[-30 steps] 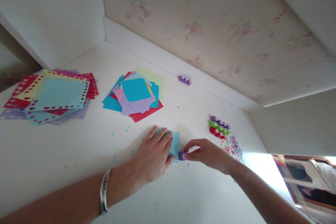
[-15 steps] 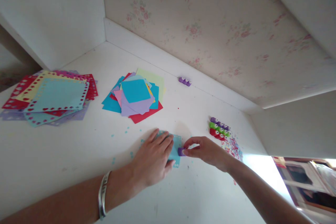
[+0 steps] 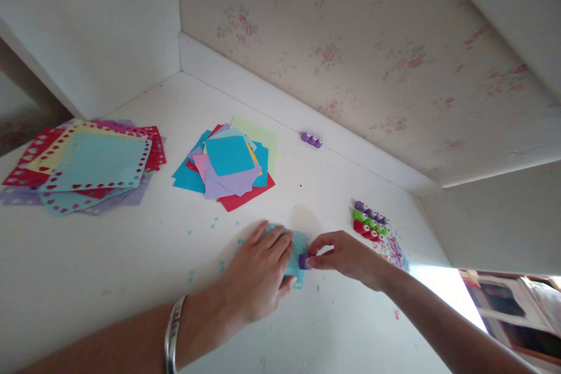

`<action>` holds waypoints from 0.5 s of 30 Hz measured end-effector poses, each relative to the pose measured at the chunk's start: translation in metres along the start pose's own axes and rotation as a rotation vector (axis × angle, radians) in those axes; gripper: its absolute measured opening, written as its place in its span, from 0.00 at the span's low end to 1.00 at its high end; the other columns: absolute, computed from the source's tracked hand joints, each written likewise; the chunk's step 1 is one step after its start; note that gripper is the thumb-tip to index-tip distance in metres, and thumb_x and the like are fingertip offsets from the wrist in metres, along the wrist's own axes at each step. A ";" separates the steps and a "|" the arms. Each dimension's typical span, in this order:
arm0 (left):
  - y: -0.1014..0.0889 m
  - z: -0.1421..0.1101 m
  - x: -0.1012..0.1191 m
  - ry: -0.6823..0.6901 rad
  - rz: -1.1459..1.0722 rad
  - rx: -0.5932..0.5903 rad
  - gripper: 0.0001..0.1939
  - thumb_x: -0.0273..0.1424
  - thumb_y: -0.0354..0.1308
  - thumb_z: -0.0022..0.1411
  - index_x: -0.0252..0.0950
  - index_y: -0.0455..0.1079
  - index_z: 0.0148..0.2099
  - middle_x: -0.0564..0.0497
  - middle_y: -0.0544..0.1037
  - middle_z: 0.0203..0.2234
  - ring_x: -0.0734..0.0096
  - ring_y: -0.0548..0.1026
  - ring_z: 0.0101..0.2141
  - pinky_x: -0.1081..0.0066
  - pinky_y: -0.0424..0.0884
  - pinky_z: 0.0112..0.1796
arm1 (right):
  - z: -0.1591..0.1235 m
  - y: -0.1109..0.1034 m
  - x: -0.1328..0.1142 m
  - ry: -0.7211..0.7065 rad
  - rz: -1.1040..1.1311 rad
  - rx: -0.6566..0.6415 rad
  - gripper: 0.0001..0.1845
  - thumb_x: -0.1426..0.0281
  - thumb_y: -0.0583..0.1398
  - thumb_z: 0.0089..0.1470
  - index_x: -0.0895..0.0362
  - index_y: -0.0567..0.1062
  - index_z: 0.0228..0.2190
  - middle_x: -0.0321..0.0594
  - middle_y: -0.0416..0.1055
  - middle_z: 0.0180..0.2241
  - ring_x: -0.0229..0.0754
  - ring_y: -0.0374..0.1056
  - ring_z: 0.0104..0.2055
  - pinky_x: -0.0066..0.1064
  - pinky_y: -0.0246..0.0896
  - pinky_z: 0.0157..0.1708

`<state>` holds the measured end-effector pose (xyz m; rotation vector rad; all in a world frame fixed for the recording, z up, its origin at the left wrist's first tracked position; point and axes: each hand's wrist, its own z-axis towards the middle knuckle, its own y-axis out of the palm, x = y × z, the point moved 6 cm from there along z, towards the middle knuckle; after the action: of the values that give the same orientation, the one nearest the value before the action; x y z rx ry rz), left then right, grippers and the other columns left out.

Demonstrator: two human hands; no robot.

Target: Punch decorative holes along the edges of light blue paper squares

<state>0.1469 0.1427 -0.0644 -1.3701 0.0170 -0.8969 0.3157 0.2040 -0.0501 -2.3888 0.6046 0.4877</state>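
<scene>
My left hand lies flat with fingers spread on a light blue paper square, pinning it to the white table. My right hand pinches a small purple paper punch set on the square's right edge. Small punched holes run along the square's near edge. A silver bangle circles my left wrist.
A pile of plain coloured squares lies behind my hands. A stack of squares with punched borders lies far left. Rows of purple, green and red punches sit right, beside coloured confetti. More purple punches rest by the wall.
My right hand has slid the purple punch a little further up the square's right edge. My left hand has stayed flat on the paper. The view has shifted slightly.
</scene>
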 end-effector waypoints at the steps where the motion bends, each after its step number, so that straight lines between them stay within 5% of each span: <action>1: 0.000 0.000 0.000 0.000 0.000 0.000 0.25 0.44 0.52 0.67 0.32 0.66 0.59 0.43 0.69 0.59 0.55 0.61 0.61 0.51 0.43 0.64 | 0.000 0.000 0.000 0.005 -0.003 0.003 0.16 0.58 0.70 0.43 0.56 0.81 0.31 0.38 0.76 0.29 0.39 0.67 0.30 0.28 0.56 0.30; 15: -0.002 0.002 -0.001 0.000 -0.007 -0.001 0.25 0.44 0.52 0.67 0.33 0.65 0.59 0.43 0.69 0.59 0.55 0.61 0.61 0.50 0.40 0.64 | 0.003 -0.001 -0.009 -0.007 -0.084 0.069 0.15 0.59 0.71 0.39 0.55 0.82 0.27 0.35 0.74 0.23 0.37 0.63 0.25 0.28 0.54 0.26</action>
<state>0.1458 0.1450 -0.0630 -1.3721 0.0129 -0.9029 0.3086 0.2092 -0.0472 -2.3353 0.5071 0.4312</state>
